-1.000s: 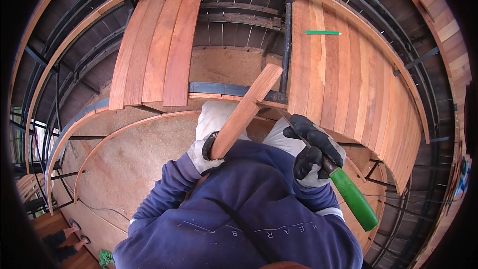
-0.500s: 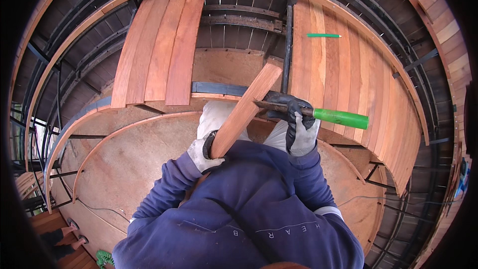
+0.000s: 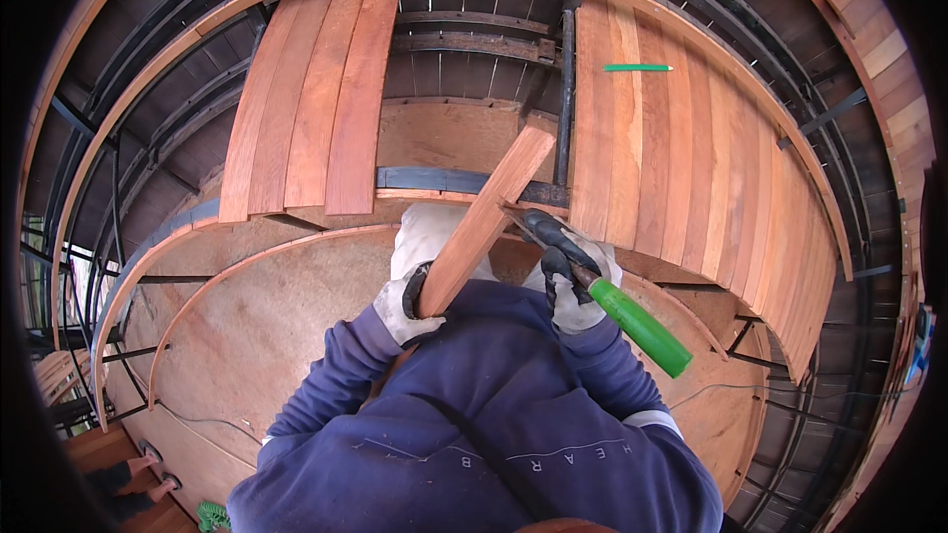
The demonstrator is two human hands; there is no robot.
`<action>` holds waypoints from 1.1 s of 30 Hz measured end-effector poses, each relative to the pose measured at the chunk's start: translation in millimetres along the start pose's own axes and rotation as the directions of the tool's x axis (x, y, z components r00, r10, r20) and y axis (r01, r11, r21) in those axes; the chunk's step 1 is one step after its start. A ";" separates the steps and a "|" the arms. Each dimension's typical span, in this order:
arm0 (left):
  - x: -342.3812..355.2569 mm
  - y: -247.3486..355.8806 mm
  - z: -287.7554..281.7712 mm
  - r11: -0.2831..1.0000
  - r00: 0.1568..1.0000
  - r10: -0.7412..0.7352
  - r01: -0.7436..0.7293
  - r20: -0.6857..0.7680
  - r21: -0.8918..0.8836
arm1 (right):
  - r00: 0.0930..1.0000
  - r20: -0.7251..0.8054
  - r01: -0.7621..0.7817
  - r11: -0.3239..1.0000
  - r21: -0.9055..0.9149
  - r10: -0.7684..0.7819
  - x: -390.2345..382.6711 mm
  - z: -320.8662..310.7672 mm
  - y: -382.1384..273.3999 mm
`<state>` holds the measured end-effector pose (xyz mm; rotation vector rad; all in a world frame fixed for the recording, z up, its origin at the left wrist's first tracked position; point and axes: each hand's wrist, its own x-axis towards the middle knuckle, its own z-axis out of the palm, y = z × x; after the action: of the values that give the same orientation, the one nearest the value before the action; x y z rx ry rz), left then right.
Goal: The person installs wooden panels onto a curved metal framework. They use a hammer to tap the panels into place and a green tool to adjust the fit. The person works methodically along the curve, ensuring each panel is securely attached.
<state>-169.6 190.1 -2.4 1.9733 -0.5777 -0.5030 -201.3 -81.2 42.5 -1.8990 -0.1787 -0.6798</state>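
My left hand, in a grey-and-black work glove, grips the near end of a short reddish wooden board. The board slants up and away to the right in front of my body. My right hand, gloved alike, is closed around a bladed hand tool with a thick green handle. Its dark metal blade points up and left, with the tip at the board's right edge; whether it touches is unclear. Part of the blade is hidden by the glove, so its exact kind cannot be made out.
Fitted wooden slats curve along the right, with a green pencil lying on them. More slats stand at the left, with an open gap between showing a black metal frame. Another person's feet are at lower left.
The tool has turned in my right hand: its green handle has swung down toward me from pointing right. My left hand and the board have barely moved.
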 end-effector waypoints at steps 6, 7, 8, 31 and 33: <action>-1.2 2.5 0.9 0.999 0.999 -0.021 0.022 -0.028 0.038 | 0.962 0.173 0.242 0.956 -0.167 -0.213 1.4 5.0 20.4; -2.3 -0.7 1.1 0.998 0.999 -0.001 0.003 -0.039 0.066 | 0.922 0.220 0.367 0.899 -0.239 -0.318 1.0 5.5 21.2; -2.3 -2.3 1.0 0.995 0.999 0.020 -0.015 -0.049 0.095 | 0.922 0.254 0.354 0.903 -0.243 -0.293 1.3 3.6 21.1; 1.8 22.1 -11.8 0.988 0.991 -0.135 0.136 -0.010 0.077 | 0.959 0.201 0.250 0.931 -0.265 -0.201 15.0 7.7 20.7; -2.5 21.3 -11.8 0.986 0.991 -0.130 0.132 -0.030 0.106 | 0.908 0.184 0.417 0.852 -0.318 -0.376 18.3 9.9 19.2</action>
<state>-168.8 191.2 22.0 2.1273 -0.4710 -0.5385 -174.4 -84.0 34.1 -2.2751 -0.5715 -0.9278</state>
